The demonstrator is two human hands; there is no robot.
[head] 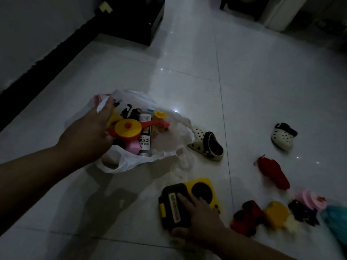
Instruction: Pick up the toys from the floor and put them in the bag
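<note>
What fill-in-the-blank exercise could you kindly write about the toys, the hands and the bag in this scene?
1. The left hand holds the rim of the thin plastic bag, whose colour is ____.
2. The right hand grips a boxy black-and-yellow toy lying on the tiled ____.
3. The cream spotted rubber clogs number ____.
4. The yellow-lidded red toy pot lies inside the ____.

Missing words: white; floor; two; bag.
</note>
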